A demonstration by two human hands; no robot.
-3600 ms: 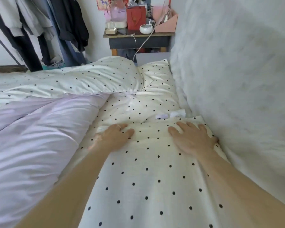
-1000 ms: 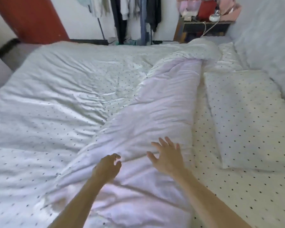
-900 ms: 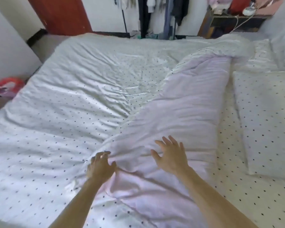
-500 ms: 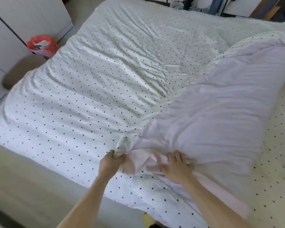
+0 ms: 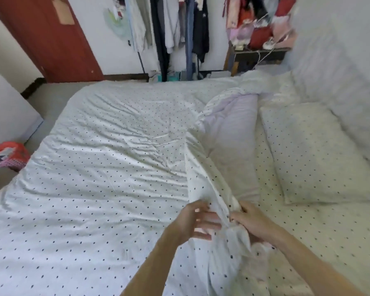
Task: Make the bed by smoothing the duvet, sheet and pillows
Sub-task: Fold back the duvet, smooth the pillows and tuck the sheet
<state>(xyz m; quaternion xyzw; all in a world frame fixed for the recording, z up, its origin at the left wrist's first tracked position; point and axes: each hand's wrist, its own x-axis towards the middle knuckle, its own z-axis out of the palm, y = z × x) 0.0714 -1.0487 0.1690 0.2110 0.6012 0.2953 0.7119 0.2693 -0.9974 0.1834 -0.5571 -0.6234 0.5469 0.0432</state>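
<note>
The white duvet with black dots (image 5: 107,167) covers the left of the bed. Its pale lilac underside (image 5: 233,133) lies folded back in a strip down the middle. My right hand (image 5: 254,223) grips the duvet's raised near edge, which stands up as a ridge between my hands. My left hand (image 5: 192,223) is beside that ridge with fingers stretched out against the fabric; it is blurred. A dotted pillow (image 5: 312,157) lies flat on the dotted sheet (image 5: 340,231) at the right. A second pillow (image 5: 280,92) lies beyond it.
A padded grey headboard (image 5: 340,77) runs along the right side. A cluttered bedside table (image 5: 259,54) and hanging clothes (image 5: 175,28) stand past the bed's far side. A red door (image 5: 47,35) and a red bin (image 5: 6,154) are at the left.
Both hands left the pillow and came to the folded-back duvet. They took its near edge and lifted it; the lilac strip is narrower now and the view has tilted up.
</note>
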